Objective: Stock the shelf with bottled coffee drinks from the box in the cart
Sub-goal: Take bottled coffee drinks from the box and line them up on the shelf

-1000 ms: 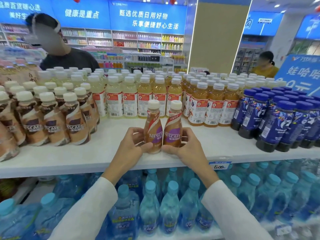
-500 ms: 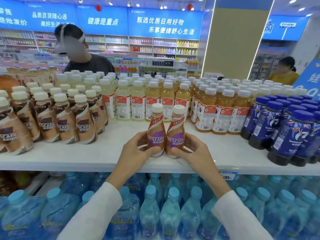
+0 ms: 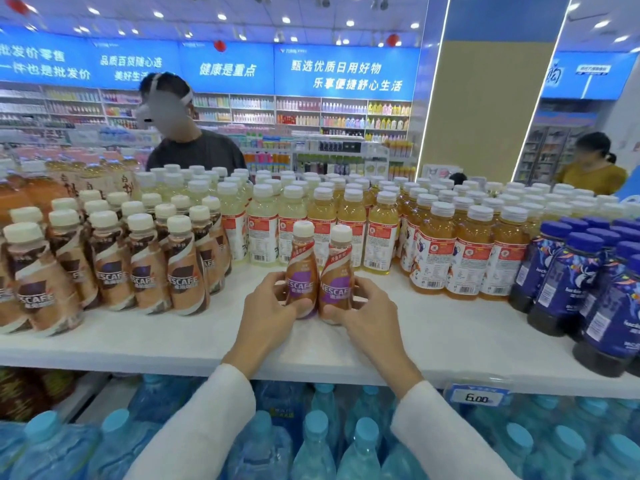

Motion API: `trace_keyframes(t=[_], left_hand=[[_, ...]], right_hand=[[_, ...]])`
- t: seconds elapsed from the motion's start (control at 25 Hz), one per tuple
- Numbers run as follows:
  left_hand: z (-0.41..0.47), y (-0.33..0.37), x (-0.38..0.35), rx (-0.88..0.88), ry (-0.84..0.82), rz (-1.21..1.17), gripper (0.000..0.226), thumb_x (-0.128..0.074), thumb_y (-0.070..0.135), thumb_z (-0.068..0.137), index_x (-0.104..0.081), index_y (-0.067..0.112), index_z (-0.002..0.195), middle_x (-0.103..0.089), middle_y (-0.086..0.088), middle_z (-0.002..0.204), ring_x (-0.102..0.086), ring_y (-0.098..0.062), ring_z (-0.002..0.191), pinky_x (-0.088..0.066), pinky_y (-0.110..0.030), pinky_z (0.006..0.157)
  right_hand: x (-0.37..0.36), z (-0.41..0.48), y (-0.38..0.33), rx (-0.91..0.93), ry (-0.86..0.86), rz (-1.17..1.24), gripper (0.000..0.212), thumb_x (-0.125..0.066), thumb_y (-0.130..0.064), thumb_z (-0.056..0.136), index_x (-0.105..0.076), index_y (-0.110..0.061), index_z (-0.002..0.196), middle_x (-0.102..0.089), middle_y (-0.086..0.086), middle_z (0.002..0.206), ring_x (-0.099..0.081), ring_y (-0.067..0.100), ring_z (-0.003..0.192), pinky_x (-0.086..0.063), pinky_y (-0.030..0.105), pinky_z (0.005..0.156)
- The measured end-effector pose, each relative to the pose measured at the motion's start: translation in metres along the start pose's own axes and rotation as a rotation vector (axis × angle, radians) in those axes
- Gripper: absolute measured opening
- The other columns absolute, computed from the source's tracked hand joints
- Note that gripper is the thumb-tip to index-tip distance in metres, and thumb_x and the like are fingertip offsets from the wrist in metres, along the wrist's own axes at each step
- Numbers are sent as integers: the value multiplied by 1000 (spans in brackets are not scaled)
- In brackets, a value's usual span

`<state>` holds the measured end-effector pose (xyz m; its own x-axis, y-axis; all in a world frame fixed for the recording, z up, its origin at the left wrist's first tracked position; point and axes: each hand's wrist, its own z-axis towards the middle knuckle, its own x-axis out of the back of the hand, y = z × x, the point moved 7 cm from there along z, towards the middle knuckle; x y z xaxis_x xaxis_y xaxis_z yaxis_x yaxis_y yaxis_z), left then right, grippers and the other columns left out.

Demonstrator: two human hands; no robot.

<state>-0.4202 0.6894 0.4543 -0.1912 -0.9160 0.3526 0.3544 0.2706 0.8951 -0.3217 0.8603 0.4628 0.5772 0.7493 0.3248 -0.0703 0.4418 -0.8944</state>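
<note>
Centre of frame: two small brown plastic coffee bottles with cream caps and purple label patches, the left one (image 3: 302, 271) and the right one (image 3: 336, 277), stand upright, touching side by side, on the white shelf board (image 3: 242, 341). Left hand (image 3: 266, 303) is wrapped around the left bottle low down, thumb across its front; right hand (image 3: 363, 306) holds the right bottle the same way. Both hands are closed on a bottle each, white sleeves at lower frame.

Risk, as a judgement: both grips are low, so pushing the pair back could tip them at the caps. Tall narrow bottles, probably top-heavy when shoved from the base. If they go too far back they meet the row of pale yellow clear bottles with white caps and red-white labels (image 3: 263, 233), just behind, and could knock that row. Letting go of both at once while they lean on each other could drop one.

Around: centre left, block of brown swirl-label coffee bottles with cream caps (image 3: 149, 268), near but apart, bare shelf between. Right of centre, amber juice bottles with white caps (image 3: 465, 258). Far right, dark bottles with blue caps and blue print labels (image 3: 568, 282). Lower frame, blue-capped water bottles (image 3: 315, 441) under the shelf; price tag (image 3: 479, 396) on its edge. A person in a dark top (image 3: 197, 150) upper left beyond the shelf, another in mustard (image 3: 592, 171) upper right. Box and cart not in view.
</note>
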Motion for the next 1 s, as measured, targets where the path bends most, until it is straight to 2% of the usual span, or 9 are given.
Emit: trace_keyframes(t=[0.08,0.16,0.44,0.56,0.72,0.88,1.0], left_hand=[[25,-5,9,-6,17,-7,55,-84,21,81,-60,23,131,-67,8,117,-66,-10,103,-53,-29,90],[45,-12,13,-8,32,-29,53,-82,16,83,-61,22,131,-68,7,115,-67,-16,107,-55,-38,96],[78,-31,10,-44,101,-30,46,-78,18,85,-59,31,125,-67,13,109,-66,-10,103,-54,-32,90],[81,-35,9,-47,99,-7,50,-77,21,87,-58,25,134,-67,7,121,-64,-14,108,-51,-31,92],[81,-34,8,-38,101,44,55,-74,23,91,-54,23,141,-62,-1,133,-60,-20,120,-51,-40,103],[81,-35,9,-8,131,49,59,-76,25,90,-52,24,144,-61,-1,137,-59,-21,123,-51,-48,106],[81,-37,12,0,148,32,60,-79,26,87,-55,22,141,-63,-2,132,-62,-20,118,-53,-47,103]], right_hand=[[-21,23,-3,-5,-12,24,66,-90,-20,74,-61,-22,134,-71,-6,121,-67,12,107,-57,36,96],[-39,45,0,-23,4,40,64,-88,-18,76,-61,-20,133,-70,-3,122,-67,16,110,-56,39,98],[-65,80,16,-11,54,42,63,-86,-19,79,-58,-24,135,-69,-3,123,-65,15,110,-55,41,100],[-67,83,20,3,42,51,64,-85,-21,79,-58,-26,137,-69,-5,121,-67,15,108,-55,42,99],[-69,85,20,8,3,50,69,-83,-20,82,-53,-28,143,-68,-8,123,-66,13,110,-55,37,99],[-72,88,20,15,-47,34,76,-79,-18,87,-43,-32,152,-66,-11,128,-63,1,104,-50,12,84],[-75,89,20,11,-68,25,77,-77,-20,89,-38,-34,154,-64,-13,128,-61,3,106,-48,15,87]])
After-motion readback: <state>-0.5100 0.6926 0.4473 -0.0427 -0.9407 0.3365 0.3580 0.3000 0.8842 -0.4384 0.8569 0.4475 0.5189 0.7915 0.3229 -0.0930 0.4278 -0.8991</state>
